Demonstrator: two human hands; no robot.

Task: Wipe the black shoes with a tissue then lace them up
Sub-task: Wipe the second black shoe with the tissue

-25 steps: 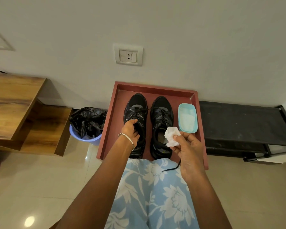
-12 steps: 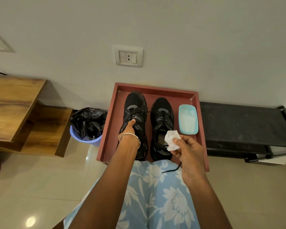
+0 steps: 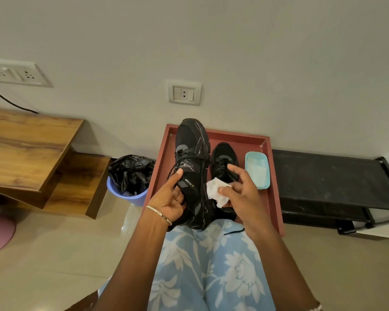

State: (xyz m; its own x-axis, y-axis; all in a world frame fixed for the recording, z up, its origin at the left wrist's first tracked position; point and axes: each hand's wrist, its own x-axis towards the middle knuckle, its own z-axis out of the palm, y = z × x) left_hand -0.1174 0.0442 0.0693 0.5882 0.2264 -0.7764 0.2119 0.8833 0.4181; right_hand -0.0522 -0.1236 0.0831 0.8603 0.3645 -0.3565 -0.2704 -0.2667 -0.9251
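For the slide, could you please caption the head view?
Left hand lifts one black shoe above the red tray; right hand holds a tissue.

1. My left hand (image 3: 170, 199) grips the left black shoe (image 3: 192, 171), raised and tilted over the red tray (image 3: 275, 187).
2. My right hand (image 3: 240, 194) pinches a white tissue (image 3: 217, 190) just beside that shoe.
3. The other black shoe (image 3: 225, 160) sits in the tray beside a teal container (image 3: 257, 170).

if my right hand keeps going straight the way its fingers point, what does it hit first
Probably the second black shoe in the red tray: the right hand, pinching the tissue, points its index finger over that shoe's laces. Depth is unclear.
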